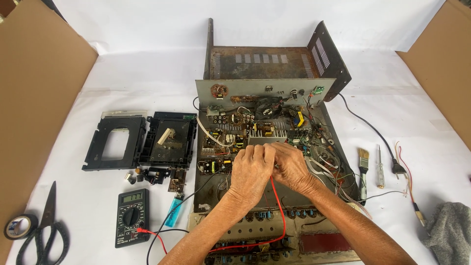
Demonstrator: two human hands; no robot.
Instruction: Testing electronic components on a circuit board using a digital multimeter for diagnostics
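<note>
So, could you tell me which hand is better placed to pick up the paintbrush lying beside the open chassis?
Probably the right hand: the paintbrush lies on its side of the chassis. The left hand would have to cross over it and the red lead.

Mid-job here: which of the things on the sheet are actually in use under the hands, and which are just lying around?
In use:
left hand and right hand, together over the open chassis
red lead
multimeter

Lying about:
scissors
tape roll
blue lighter
black tray mechanism
paintbrush
screwdriver
grey cloth
</note>
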